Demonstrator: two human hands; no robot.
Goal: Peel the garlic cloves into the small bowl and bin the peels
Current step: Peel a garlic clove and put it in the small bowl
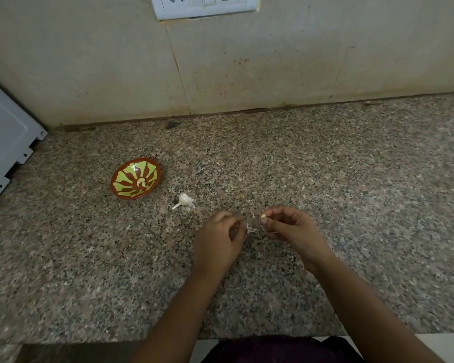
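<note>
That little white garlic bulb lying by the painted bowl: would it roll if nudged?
The white garlic bulb probably wobbles rather than rolls, given its lumpy shape and jutting stalk. It likely feels light, and its papery skin may flake, like the peel scraps nearby.

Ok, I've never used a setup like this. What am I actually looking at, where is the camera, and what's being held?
There is no machine here. These are a person's two bare hands, seen by one wide camera worn on the head, looking forward and down. On the speckled stone counter stands a small patterned bowl with one peeled clove inside. A garlic bulb piece lies near it, and papery peel scraps lie between the hands. The right hand pinches a garlic clove at its fingertips. The left hand is curled; I cannot tell whether it holds a peel. A white appliance sits far left, and a switch plate is on the wall.
</note>
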